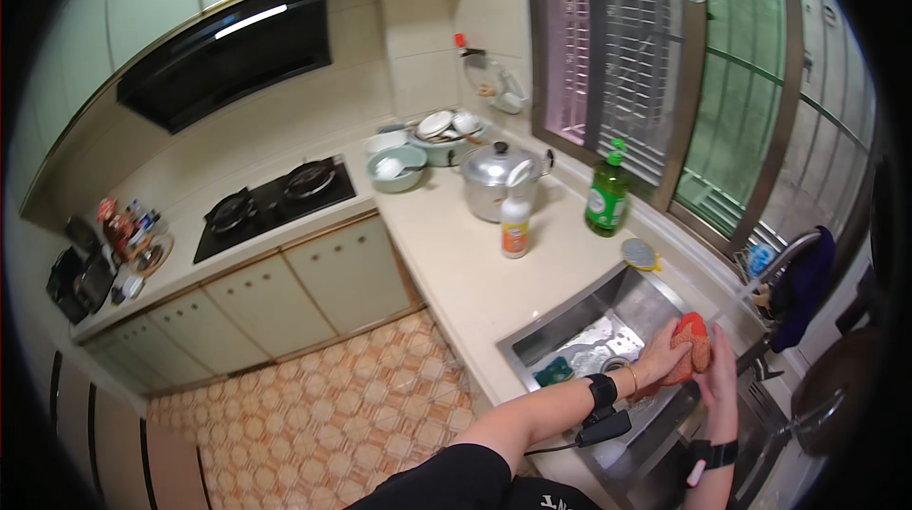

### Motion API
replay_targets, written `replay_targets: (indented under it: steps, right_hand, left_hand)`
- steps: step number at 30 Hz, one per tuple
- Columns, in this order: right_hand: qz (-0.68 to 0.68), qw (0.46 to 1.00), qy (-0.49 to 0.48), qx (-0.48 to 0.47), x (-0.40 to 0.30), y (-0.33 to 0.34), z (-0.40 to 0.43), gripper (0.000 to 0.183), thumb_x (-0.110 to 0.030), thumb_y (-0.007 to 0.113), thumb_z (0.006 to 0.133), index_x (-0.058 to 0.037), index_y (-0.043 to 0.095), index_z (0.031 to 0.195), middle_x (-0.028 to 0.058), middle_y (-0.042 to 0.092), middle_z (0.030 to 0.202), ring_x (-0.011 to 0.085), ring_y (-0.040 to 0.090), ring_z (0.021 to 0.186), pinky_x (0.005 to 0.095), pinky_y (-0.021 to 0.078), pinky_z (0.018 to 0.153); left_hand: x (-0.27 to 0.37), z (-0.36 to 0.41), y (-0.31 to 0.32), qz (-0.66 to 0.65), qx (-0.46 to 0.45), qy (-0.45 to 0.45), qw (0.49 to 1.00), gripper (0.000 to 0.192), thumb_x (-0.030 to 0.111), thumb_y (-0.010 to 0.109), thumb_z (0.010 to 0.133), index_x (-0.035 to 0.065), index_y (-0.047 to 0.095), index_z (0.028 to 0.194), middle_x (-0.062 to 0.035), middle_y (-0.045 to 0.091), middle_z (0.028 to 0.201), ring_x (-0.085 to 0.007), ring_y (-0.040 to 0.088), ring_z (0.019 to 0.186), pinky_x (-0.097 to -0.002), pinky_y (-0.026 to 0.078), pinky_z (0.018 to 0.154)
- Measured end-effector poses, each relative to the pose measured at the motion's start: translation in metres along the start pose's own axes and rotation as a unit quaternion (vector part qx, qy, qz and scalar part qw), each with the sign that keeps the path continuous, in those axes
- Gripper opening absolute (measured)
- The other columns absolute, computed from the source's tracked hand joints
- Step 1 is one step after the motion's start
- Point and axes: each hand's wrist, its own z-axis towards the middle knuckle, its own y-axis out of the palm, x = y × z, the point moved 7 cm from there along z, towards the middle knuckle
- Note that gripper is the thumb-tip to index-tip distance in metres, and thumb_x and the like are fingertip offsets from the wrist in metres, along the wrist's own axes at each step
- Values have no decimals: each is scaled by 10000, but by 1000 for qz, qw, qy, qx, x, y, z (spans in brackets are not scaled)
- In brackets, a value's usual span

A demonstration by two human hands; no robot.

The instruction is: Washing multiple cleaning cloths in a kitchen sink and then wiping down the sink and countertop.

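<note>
An orange-red cloth (pixel 689 353) is bunched in my left hand (pixel 661 360) above the double stainless steel sink (pixel 645 293), near the divider between the bowls. My right hand (pixel 718 371) is just right of the cloth, its fingers extended; whether it touches the cloth is hard to tell. Below my left wrist, a round drain fitting (pixel 615 365) shows in the wet far bowl. A dark green scouring pad (pixel 554 372) lies in that bowl's left corner. My forearms hide parts of both bowls.
On the counter (pixel 434 246) stand a white spray bottle (pixel 515 229), a lidded aluminium pot (pixel 491 179), a green pump bottle (pixel 607 196) and a grey-yellow sponge (pixel 640 253). Bowls of dishes (pixel 445 136) sit farther back, beside a gas hob (pixel 278 204). A large pan (pixel 830 392) is at the right.
</note>
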Motion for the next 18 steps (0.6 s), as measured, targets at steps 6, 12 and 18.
replay_targets:
  steps: [6, 12, 18]
  right_hand:
    - [-38, 998, -42, 39, -4, -17, 27, 284, -226, 527, 837, -31, 510, 1041, 61, 563, 923, 141, 547, 815, 260, 443, 706]
    - [-40, 993, -63, 96, -16, -23, 43, 217, -226, 531, 818, -56, 524, 953, 46, 572, 860, 140, 559, 744, 261, 452, 629]
    - [8, 989, -19, 144, -21, -29, 56, 246, -274, 514, 828, -84, 509, 985, 48, 581, 882, 171, 583, 749, 297, 483, 607]
  left_hand:
    - [2, 17, 57, 52, -62, -61, 995, 476, 306, 469, 810, 89, 372, 1222, -263, 486, 988, -405, 457, 931, -425, 373, 818]
    - [-25, 50, 63, 9, -87, -25, 996, 476, 426, 238, 874, 201, 325, 1284, -240, 441, 1141, -446, 410, 1020, -457, 302, 897]
    - [-61, 63, 56, -20, -131, -31, 991, 517, 462, 237, 868, 178, 319, 1292, -241, 438, 1177, -381, 398, 1098, -400, 289, 938]
